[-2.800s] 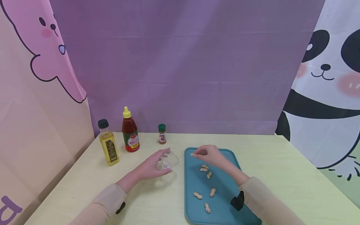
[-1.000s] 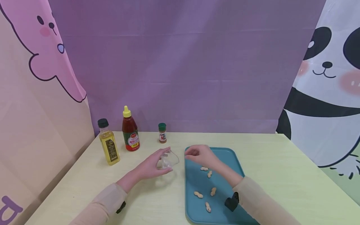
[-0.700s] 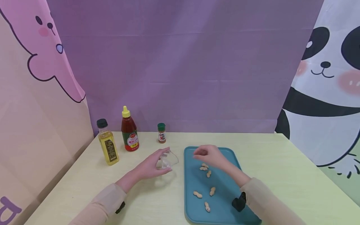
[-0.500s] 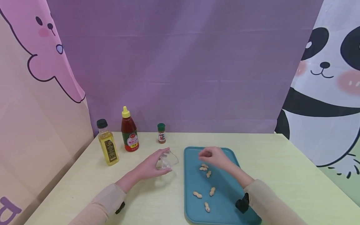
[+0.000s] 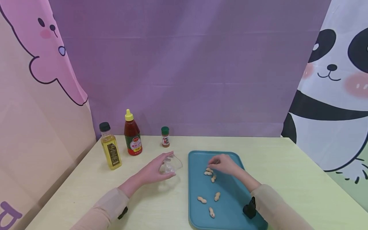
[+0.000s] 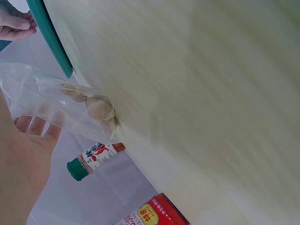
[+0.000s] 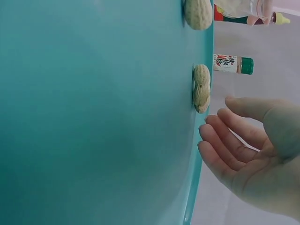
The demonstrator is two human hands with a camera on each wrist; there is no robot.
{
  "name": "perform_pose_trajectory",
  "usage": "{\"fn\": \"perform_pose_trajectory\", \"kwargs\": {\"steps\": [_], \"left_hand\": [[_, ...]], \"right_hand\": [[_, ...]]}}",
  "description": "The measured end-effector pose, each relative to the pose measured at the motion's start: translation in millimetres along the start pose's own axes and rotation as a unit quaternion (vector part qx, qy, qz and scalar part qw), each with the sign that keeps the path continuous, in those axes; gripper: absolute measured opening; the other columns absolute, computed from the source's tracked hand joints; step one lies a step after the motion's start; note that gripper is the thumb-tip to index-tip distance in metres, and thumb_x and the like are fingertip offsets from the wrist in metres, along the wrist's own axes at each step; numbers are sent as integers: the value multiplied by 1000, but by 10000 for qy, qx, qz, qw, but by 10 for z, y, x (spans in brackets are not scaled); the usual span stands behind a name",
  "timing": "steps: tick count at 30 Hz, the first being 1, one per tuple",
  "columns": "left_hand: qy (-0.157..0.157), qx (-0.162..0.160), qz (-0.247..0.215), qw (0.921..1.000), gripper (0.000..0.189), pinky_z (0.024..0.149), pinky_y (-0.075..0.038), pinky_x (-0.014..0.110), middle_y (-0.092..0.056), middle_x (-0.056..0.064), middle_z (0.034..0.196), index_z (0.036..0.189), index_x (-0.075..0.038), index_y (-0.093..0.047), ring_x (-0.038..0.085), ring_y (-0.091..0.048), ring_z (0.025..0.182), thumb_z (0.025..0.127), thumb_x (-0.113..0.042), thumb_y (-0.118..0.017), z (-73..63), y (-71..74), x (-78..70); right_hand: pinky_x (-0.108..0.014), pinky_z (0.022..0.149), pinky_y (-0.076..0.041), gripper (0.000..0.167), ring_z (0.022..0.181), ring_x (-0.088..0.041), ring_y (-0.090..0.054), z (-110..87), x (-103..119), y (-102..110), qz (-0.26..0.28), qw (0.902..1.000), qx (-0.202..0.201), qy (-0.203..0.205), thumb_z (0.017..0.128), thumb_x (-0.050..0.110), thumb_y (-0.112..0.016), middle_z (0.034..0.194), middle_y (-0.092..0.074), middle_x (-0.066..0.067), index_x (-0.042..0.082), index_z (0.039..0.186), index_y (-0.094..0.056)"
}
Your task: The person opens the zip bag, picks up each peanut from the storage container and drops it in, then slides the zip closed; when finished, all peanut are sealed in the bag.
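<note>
Left hand (image 5: 155, 170): you grip the clear bag (image 5: 171, 164), nuts (image 6: 99, 108) visible inside. Right hand (image 5: 225, 164): fingers relaxed, empty; you've brought it back from the bag side of the tray (image 5: 198, 185) and lowered it by the tray's far peanuts (image 5: 208, 173), so picking one looks within reach.

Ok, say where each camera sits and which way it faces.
Head: on the head, facing forward and down over the table; both forearms, left hand and right hand show.
Left wrist: on that wrist, facing the table and plastic bag; left hand at left, right hand at upper left.
Right wrist: on that wrist, facing across the tray at two peanuts; right hand at right, apparently part of the left hand at upper right.
Shared: both wrist views show the green-capped jar.
</note>
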State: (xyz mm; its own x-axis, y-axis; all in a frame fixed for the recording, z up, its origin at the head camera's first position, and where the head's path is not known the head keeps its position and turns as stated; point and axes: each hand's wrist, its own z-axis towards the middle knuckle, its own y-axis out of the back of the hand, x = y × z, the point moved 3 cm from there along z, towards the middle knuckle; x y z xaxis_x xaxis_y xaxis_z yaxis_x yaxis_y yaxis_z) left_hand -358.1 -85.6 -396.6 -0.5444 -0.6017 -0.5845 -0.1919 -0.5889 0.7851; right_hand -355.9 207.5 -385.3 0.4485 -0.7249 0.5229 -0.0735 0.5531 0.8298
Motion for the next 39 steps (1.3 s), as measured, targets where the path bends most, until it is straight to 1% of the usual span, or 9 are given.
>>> {"fn": "perform_pose_trajectory", "kwargs": {"steps": [2, 5, 9, 14, 18, 23, 26, 32, 39], "left_hand": [[15, 9, 5, 10000, 83, 105, -40, 48, -39, -5, 147, 147, -28, -26, 21, -38, 134, 80, -53, -67, 0, -2, 1], [-9, 4, 21, 10000, 83, 105, -39, 48, -39, -4, 147, 147, -27, -26, 20, -38, 134, 80, -52, -67, 0, 0, -2], [-43, -7, 10, 10000, 82, 106, -38, 48, -39, -4, 146, 147, -25, -27, 21, -38, 134, 80, -51, -68, -6, 5, -17], [-43, -20, -4, 10000, 82, 106, -39, 48, -40, -4, 146, 147, -26, -26, 21, -39, 134, 80, -51, -68, -4, 7, -17], [-47, -27, -7, 10000, 82, 106, -39, 48, -40, -4, 146, 147, -26, -26, 21, -39, 134, 80, -51, -67, 1, 10, -20], [-37, -14, -8, 10000, 82, 106, -38, 48, -40, -3, 146, 147, -25, -26, 22, -38, 134, 81, -50, -68, -2, 9, -27], [-25, -4, -33, 10000, 82, 106, -38, 48, -39, -3, 147, 147, -25, -27, 22, -38, 134, 81, -50, -68, -7, 11, -33], [-61, -23, -3, 10000, 83, 107, -38, 48, -40, -3, 146, 147, -25, -26, 21, -38, 134, 81, -51, -67, -5, 5, -30], [-60, -34, 35, 10000, 82, 106, -38, 48, -40, -3, 146, 147, -25, -26, 21, -38, 134, 81, -51, -67, -7, -1, -30]], "right_hand": [[-29, 64, -52, 20, 80, -23, -64, -1, -7, -6, -77, 10000, 41, 23, 88, 14, -63, 91, -70, -10, -1, 100, -69], [-30, 64, -52, 17, 81, -22, -64, -4, -23, -32, -231, 9996, 133, -69, 88, 13, -63, 91, -70, -9, 1, 98, -70], [-29, 63, -51, 14, 79, -19, -62, -14, -24, -62, -320, 9989, 248, -247, 88, 16, -65, 88, -69, -5, 5, 94, -71], [-28, 61, -50, 16, 75, -16, -62, -23, 4, -58, -312, 9986, 284, -324, 87, 18, -65, 86, -69, -5, 5, 92, -72], [-30, 62, -51, 16, 76, -18, -62, -27, 14, -54, -372, 9982, 320, -338, 87, 17, -66, 87, -69, -6, 3, 92, -71], [-34, 67, -54, 13, 83, -24, -64, -25, -11, -53, -404, 9980, 270, -416, 87, 12, -65, 90, -69, -9, 2, 93, -71], [-35, 68, -54, 14, 85, -25, -64, -27, -40, -49, -431, 9976, 222, -500, 87, 12, -65, 92, -69, -9, 2, 94, -71], [-31, 64, -52, 13, 80, -21, -63, -32, -80, -45, -536, 9970, 180, -521, 86, 11, -65, 91, -70, -8, 3, 94, -72], [-30, 63, -51, 10, 77, -18, -62, -47, -60, -37, -409, 9972, 203, -586, 85, 12, -67, 87, -68, -5, 4, 90, -71]]}}
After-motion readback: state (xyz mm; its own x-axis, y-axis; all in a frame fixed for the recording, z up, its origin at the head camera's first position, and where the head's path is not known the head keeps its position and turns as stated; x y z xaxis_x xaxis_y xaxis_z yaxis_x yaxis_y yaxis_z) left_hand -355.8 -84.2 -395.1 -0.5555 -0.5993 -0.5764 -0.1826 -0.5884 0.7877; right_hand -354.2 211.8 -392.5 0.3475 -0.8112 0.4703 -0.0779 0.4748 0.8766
